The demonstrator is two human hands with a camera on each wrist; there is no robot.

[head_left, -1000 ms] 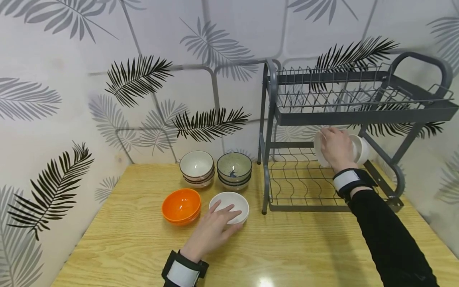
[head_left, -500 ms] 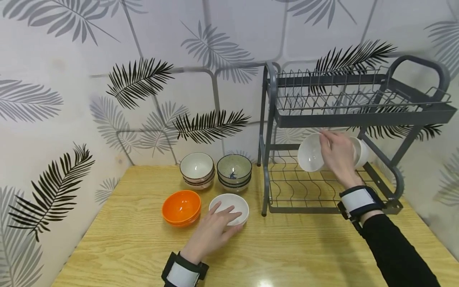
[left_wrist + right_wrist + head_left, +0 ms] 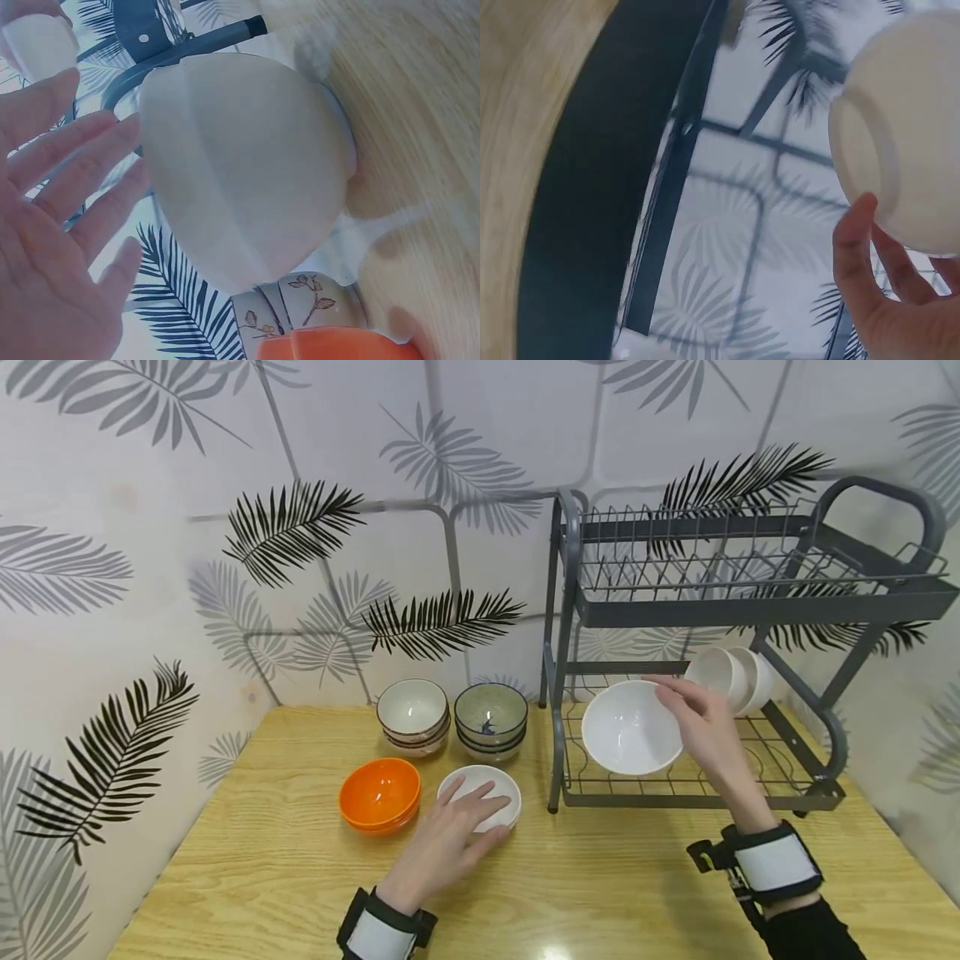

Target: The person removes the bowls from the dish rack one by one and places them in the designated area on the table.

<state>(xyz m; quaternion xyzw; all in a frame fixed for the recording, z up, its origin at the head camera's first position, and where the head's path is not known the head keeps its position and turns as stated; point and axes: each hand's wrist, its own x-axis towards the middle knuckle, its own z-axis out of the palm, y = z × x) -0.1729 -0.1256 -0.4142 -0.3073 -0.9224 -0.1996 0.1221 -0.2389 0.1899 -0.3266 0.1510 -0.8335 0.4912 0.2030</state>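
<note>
My right hand point(image 3: 701, 718) pinches a white bowl point(image 3: 632, 728) by its right side, in front of the rack's lower shelf, the hollow facing the head camera. In the right wrist view its underside point(image 3: 922, 135) shows, with the thumb near the foot ring. My left hand point(image 3: 447, 843) hovers with spread, relaxed fingers over another white bowl point(image 3: 491, 777) on the table, partly covering it. From the left wrist, this bowl's outer wall point(image 3: 240, 165) fills the middle, fingertips right at its rim. Two more white bowls point(image 3: 718, 675) stand tilted on their sides at the lower shelf's right end.
A dark grey two-tier dish rack point(image 3: 765, 612) stands at the right, its wire lower shelf point(image 3: 660, 787) close to the table point(image 3: 247, 877). Left of it are orange bowls point(image 3: 378, 793), stacked brown-rimmed bowls point(image 3: 411, 710) and stacked dark-rimmed bowls point(image 3: 491, 714). A leaf-patterned wall rises behind.
My right hand has drawn the white bowl left and nearer from the lower shelf, turning its hollow toward the head camera. Two bowls behind it now show fully. The left hand has stayed put.
</note>
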